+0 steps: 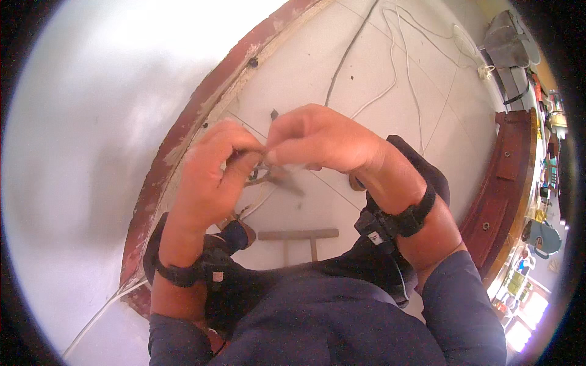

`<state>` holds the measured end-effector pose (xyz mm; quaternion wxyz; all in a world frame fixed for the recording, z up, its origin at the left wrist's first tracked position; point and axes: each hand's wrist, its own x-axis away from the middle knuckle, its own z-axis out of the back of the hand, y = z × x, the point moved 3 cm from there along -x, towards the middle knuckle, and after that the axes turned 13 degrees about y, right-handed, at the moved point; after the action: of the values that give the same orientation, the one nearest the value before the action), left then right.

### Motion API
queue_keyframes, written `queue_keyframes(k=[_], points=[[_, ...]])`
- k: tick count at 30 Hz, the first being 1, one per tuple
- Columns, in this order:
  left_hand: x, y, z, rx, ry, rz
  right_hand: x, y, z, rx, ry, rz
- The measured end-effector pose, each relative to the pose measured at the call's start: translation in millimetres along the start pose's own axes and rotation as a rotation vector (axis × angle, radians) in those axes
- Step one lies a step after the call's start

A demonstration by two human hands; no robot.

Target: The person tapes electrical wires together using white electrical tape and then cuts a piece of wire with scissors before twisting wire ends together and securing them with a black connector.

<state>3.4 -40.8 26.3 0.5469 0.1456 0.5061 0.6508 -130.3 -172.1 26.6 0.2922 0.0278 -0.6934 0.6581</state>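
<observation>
My left hand [213,174] and my right hand [323,139] meet in front of me, above the tiled floor. Both are closed in a pinch, fingertips close together or touching. Whatever they pinch is too small and blurred to make out. Just beneath the fingertips shows a small looped object [259,175], partly covered by the left hand; its kind is unclear. A brownish blurred piece [285,182] is beside it.
A wall with a reddish-brown skirting strip [177,134] runs along the left. White cables [400,55] and a dark cable [348,55] cross the floor ahead. A wooden bar with legs [298,234] is near my knees. Dark red wooden furniture with drawers [503,177] stands right.
</observation>
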Motion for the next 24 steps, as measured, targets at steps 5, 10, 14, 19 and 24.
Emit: queue_keyframes(k=[5,10,14,19,24], points=[[9,-8,-6,0.265,0.100,0.503,-5,13,0,-0.203,0.082,0.013],[9,-5,-10,0.224,0.064,0.420,-8,16,-1,-0.165,0.097,0.013],[9,-8,-9,0.167,0.037,0.414,-8,16,0,-0.135,0.095,-0.008],[2,0,-2,-0.063,0.006,0.257,-13,20,-4,-0.115,0.128,0.073],[3,-5,0,-0.180,-0.070,0.165,-12,18,-4,0.003,0.153,0.081]])
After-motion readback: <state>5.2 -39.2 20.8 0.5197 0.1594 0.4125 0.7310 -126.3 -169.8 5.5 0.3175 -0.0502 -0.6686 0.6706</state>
